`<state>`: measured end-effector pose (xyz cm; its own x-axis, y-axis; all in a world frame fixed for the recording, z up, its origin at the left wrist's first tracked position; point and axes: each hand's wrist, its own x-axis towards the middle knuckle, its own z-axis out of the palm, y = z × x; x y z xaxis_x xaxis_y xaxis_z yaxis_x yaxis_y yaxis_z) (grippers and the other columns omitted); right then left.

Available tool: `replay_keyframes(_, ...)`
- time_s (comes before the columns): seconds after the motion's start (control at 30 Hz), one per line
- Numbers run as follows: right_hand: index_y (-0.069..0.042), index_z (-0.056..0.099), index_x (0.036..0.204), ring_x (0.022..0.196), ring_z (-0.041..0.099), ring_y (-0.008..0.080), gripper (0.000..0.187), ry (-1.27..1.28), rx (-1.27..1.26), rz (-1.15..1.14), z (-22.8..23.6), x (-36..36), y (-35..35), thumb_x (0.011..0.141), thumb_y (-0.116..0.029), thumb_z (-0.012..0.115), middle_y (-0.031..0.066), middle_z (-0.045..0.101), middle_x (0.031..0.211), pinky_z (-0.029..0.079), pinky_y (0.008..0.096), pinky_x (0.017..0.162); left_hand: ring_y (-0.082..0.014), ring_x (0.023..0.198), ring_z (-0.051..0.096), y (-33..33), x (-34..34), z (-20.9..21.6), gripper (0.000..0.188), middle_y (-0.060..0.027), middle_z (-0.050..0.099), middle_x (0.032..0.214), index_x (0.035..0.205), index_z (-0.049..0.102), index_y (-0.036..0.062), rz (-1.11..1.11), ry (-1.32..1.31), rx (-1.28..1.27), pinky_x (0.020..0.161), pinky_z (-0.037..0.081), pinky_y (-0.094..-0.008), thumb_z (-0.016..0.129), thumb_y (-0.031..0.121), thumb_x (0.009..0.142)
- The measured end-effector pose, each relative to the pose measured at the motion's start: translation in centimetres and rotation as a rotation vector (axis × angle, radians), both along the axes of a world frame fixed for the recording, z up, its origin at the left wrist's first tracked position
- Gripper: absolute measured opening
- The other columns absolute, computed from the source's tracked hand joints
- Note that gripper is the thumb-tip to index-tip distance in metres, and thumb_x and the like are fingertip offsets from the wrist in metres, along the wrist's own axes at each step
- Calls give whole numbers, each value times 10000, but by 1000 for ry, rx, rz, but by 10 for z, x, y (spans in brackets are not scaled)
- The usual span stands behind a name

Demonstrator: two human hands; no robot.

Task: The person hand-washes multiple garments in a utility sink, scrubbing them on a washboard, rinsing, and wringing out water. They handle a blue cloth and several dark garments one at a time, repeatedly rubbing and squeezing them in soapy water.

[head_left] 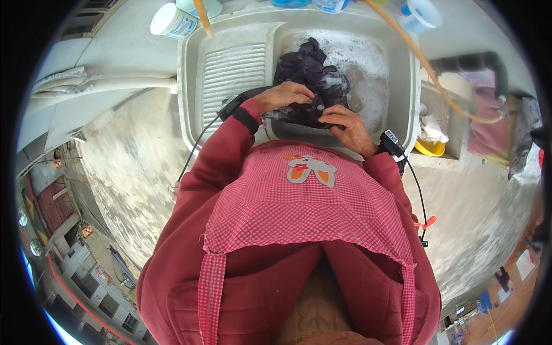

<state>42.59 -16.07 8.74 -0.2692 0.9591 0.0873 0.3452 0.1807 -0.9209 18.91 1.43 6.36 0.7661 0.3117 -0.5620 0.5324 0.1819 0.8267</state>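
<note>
A dark, wet garment (310, 66) lies bunched in the soapy basin of a grey laundry sink (415, 86), with part of it trailing left over the divider. My left hand (286, 95) is closed on the cloth near the divider, its fingers bent over the fabric. To its right, my right hand (348, 126) pinches the near side of the same garment between thumb and fingers. White suds (362, 49) float on the water around the cloth. The fingertips of both hands are partly hidden in the dark folds.
A ribbed washboard (234, 80) forms the sink's left side. White buckets (172, 22) (420, 14) stand along the back rim. A yellowish hose (422, 57) arcs over the right side. Beyond the right rim, a yellow bowl (430, 148) sits under pale cloths (431, 126).
</note>
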Motion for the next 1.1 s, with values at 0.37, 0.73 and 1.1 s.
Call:
replay_keyframes(0.37, -89, 628, 1428, 1357, 564, 304, 593, 199, -290, 41, 22, -9, 67, 864, -195, 780, 148, 633, 1403, 421, 425, 1149, -116, 985, 607, -1, 1, 126, 559, 0, 626, 962, 1403, 668, 21, 141, -365, 157, 954, 479, -276, 511, -110, 883)
replay_keyframes(0.73, 0, 727, 1230, 1144, 647, 235, 395, 166, -381, 261, 11, -8, 98, 915, -236, 751, 108, 733, 1160, 474, 364, 1049, -120, 873, 552, -10, -22, 214, 498, -33, 578, 909, 1386, 625, -97, 168, -622, 260, 806, 462, -266, 531, -131, 898)
replay_keyframes(1.1, 6, 794, 1086, 913, 626, 55, 209, 422, -270, -163, 88, 38, 111, 1017, -183, 738, -20, 738, 962, 511, 235, 874, -85, 913, 591, 16, -31, 170, 710, 7, 635, 1020, 1594, 500, 112, 334, -255, 225, 805, 498, -244, 779, 138, 942)
